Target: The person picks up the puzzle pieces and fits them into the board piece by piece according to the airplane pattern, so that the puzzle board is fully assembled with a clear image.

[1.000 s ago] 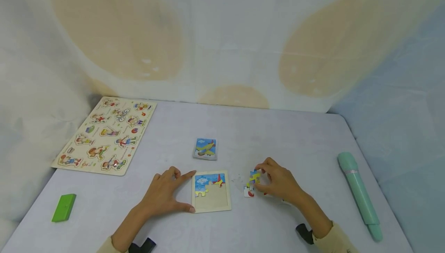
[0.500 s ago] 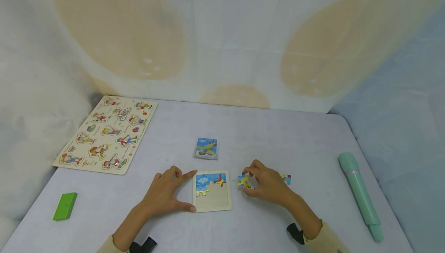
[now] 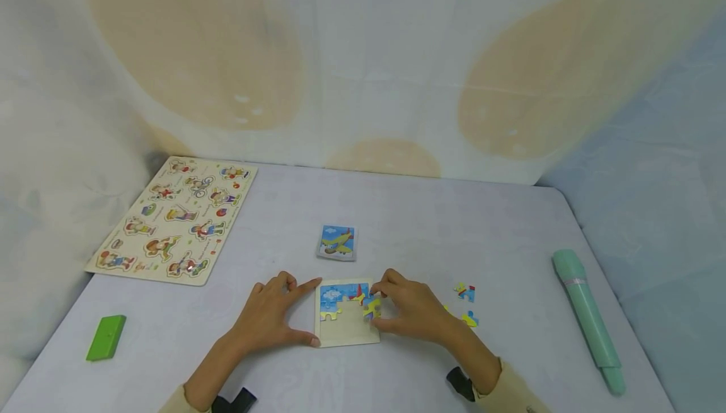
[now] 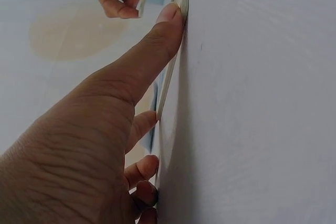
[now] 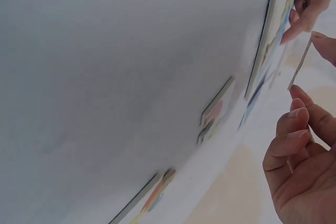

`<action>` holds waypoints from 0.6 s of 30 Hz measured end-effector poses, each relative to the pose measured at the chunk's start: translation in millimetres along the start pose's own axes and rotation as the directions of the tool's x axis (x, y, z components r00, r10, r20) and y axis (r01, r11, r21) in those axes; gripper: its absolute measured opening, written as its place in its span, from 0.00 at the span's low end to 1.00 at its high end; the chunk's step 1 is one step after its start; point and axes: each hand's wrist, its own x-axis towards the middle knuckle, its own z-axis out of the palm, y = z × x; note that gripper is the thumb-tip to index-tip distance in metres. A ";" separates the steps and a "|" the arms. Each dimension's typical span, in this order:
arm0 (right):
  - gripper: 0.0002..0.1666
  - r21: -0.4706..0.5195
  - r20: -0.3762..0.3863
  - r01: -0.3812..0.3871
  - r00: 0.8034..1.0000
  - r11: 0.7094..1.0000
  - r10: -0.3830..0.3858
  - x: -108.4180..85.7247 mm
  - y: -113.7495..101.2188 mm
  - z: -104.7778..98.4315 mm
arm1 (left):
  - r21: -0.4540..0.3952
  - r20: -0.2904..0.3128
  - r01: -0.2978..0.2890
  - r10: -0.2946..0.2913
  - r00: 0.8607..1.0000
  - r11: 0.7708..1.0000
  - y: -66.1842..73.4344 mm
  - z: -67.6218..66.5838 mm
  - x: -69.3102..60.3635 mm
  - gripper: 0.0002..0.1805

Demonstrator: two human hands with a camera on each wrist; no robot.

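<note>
A small wooden jigsaw tray (image 3: 347, 337) lies in the middle of the table, with sky and cloud pieces fitted along its top and upper left. My left hand (image 3: 269, 315) rests at its left side, forefinger touching the far corner and thumb pressing the near one. Between thumb and forefinger, my right hand (image 3: 416, 309) pinches a yellow and blue puzzle piece (image 3: 371, 308) over the tray's right side. The right wrist view shows that piece (image 5: 300, 62) edge-on and tilted, above the table. Beyond the tray lies a small airplane picture square (image 3: 337, 242).
Loose puzzle pieces (image 3: 466, 291) lie right of my right hand, some partly hidden by it. A large picture board (image 3: 176, 217) lies at the back left, a green block (image 3: 106, 337) at the left, and a mint-green tube (image 3: 587, 318) along the right.
My right hand has moved left from the loose pieces to the tray, carrying the puzzle piece. That uncovers more loose pieces behind it. The left hand stays put at the tray.
</note>
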 end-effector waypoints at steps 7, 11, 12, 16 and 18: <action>0.29 0.022 0.035 0.046 0.998 0.999 -0.046 7.3 -10.5 5.1 | 0.005 -0.009 -0.007 0.007 1.000 1.000 -0.3 0.0 -0.4 0.58; 0.29 0.026 0.044 0.064 0.997 0.998 -0.065 11.6 -13.7 8.7 | -0.003 -0.012 -0.008 0.008 1.000 1.000 0.1 -1.1 -0.9 0.58; 0.29 0.025 0.044 0.065 0.997 0.998 -0.066 12.5 -14.2 9.7 | -0.005 -0.012 -0.008 0.008 1.000 1.000 0.1 -1.2 -0.9 0.58; 0.27 0.007 0.049 0.065 0.997 0.998 -0.065 15.6 -15.0 15.1 | -0.003 -0.008 -0.006 0.006 1.000 1.000 0.2 -0.7 -0.7 0.58; 0.27 -0.005 0.053 0.065 0.997 0.998 -0.065 17.3 -15.3 17.4 | -0.002 -0.009 -0.007 0.007 1.000 1.000 0.1 -0.5 -0.7 0.58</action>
